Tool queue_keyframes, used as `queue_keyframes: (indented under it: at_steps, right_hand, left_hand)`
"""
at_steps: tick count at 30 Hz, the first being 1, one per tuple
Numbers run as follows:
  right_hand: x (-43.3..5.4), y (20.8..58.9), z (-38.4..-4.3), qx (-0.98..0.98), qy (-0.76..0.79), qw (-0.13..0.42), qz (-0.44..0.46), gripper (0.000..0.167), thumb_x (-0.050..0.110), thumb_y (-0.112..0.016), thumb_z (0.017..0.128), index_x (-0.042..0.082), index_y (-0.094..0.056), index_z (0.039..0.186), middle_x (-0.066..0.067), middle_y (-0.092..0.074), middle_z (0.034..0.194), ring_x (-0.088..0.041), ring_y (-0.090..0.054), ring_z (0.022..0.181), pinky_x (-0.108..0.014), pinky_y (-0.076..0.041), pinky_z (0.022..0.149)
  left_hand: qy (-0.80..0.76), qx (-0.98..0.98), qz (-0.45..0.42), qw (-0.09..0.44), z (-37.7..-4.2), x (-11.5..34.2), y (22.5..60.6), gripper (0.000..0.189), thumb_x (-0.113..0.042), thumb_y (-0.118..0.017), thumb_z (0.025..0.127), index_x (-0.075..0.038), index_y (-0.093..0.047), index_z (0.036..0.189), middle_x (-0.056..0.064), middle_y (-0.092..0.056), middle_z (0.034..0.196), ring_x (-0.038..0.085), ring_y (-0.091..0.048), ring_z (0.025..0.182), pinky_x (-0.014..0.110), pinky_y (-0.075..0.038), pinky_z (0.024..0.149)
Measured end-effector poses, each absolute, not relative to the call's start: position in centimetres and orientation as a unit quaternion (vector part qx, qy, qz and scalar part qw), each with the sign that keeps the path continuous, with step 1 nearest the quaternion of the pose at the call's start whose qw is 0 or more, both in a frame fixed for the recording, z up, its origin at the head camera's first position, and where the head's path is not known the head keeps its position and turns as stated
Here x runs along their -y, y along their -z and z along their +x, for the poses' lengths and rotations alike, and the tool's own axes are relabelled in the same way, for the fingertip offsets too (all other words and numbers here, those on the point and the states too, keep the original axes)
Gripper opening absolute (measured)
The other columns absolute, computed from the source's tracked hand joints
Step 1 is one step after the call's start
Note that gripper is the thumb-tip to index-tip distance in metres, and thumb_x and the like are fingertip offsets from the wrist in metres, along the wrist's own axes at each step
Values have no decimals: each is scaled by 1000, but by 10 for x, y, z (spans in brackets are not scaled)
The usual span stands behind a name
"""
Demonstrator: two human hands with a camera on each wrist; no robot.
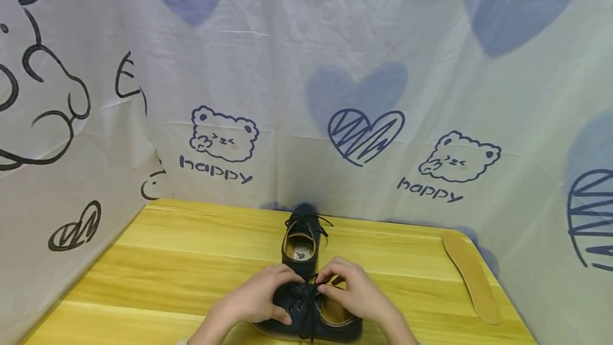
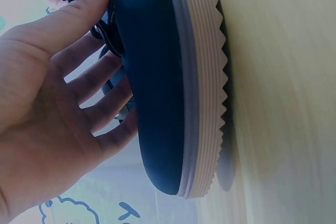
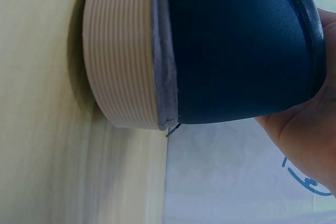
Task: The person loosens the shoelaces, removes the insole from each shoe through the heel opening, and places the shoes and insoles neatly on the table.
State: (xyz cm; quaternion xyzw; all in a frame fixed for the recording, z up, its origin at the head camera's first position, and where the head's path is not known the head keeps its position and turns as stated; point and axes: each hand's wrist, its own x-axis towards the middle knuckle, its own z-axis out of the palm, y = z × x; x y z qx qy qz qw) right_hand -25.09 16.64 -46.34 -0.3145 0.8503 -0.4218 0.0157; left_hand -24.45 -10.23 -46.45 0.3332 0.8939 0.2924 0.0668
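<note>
A dark navy lace-up shoe (image 1: 342, 331) with a tan, ridged sole lies sideways near the front of the table, toe to the left. My left hand (image 1: 261, 294) holds it across the front part, thumb on the near side and fingers on the far side. The left wrist view shows that thumb beside the laces. Above the shoe's opening, my right hand (image 1: 351, 289) pinches the black shoelace (image 1: 311, 292) between thumb and index finger. A lace end hangs down the shoe's near side. In the right wrist view, the heel (image 3: 236, 51) hides most of the hand.
A second dark shoe (image 1: 305, 212) stands just behind, toe toward the back, its laces loose at the right. On the table's right side lies a tan insole (image 1: 471, 276). A printed cloth (image 1: 297, 174) hangs along the yellow wood-grain table (image 1: 191, 260).
</note>
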Motion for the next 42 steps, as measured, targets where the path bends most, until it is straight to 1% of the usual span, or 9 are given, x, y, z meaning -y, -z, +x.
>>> queue_keyframes:
  at_steps: [3,11,16,21,24,29,37,42]
  right_hand:
    - [-166,463,-251,-844,430,12,-321,4,24,-72,99,25,-73,103,8,-66,103,-9,-66,96,-32,-57,82]
    - [-164,461,-248,-833,446,-26,-326,5,23,-71,99,22,-75,104,4,-68,102,-9,-66,93,-30,-56,75]
    - [-164,464,-249,-828,443,-67,-338,5,20,-73,98,19,-75,103,4,-69,99,-7,-65,89,-29,-56,71]
    - [-164,465,-251,-827,446,-104,-325,5,16,-74,97,15,-75,101,2,-71,98,-6,-63,85,-29,-57,71]
    - [-164,465,-251,-824,458,-118,-312,5,13,-73,97,15,-75,101,-1,-71,98,-7,-62,84,-31,-58,72]
    - [-164,464,-251,-814,480,-134,-297,7,9,-74,96,14,-75,101,-4,-71,99,-9,-64,86,-31,-60,73]
    - [-164,463,-251,-807,507,-144,-265,12,6,-75,95,17,-75,99,-7,-70,99,-11,-66,89,-30,-60,71]
    - [-166,461,-251,-806,518,-152,-242,10,5,-76,94,14,-75,100,-6,-69,98,-13,-67,87,-33,-61,70]
  left_hand:
    - [-293,-894,332,68,-243,103,464,66,-29,-95,74,-25,-67,133,-6,-62,131,23,-57,123,48,-48,104]
    - [-291,-895,331,70,-241,102,462,66,-28,-95,75,-25,-67,134,-5,-61,134,23,-56,124,49,-48,104]
    - [-284,-897,332,66,-241,102,461,66,-28,-95,75,-25,-67,134,-5,-61,134,24,-56,125,49,-47,104]
    - [-283,-898,332,63,-240,101,461,67,-27,-95,74,-24,-67,135,-4,-61,135,24,-56,125,49,-47,104]
    - [-284,-897,331,66,-240,101,461,67,-27,-95,74,-24,-66,135,-4,-61,135,25,-56,126,49,-47,105]
    - [-285,-897,333,62,-240,101,461,67,-27,-95,75,-23,-66,135,-4,-61,135,25,-55,127,49,-46,106]
    - [-284,-897,331,63,-240,102,461,67,-28,-94,75,-24,-66,136,-5,-61,135,25,-56,126,50,-46,106]
    - [-284,-897,333,62,-240,102,461,67,-28,-94,75,-24,-66,136,-5,-61,135,25,-56,126,50,-46,106]
